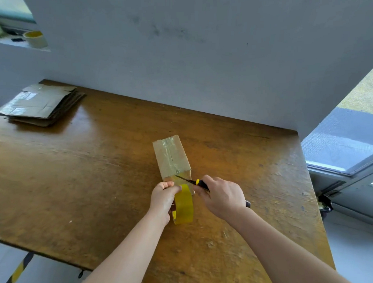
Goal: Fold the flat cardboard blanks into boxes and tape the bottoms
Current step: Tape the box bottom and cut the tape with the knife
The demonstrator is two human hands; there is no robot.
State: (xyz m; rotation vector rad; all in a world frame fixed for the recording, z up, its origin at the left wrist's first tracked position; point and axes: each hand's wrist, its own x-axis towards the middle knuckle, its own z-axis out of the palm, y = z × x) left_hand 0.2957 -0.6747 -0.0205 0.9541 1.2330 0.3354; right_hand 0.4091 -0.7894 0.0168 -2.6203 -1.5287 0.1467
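Note:
A small folded cardboard box (171,157) stands on the wooden table (76,178), its top face covered along the seam by a strip of clear tape. My left hand (163,199) grips a yellow tape roll (183,205) just in front of the box's near end. My right hand (221,196) holds a black and yellow utility knife (199,183). Its blade lies across the tape at the box's near edge. A stack of flat cardboard blanks (40,105) lies at the table's far left corner.
A grey wall runs along the back of the table. Another tape roll (35,38) sits on a ledge at the top left. A window frame (345,166) is to the right, beyond the table's right edge.

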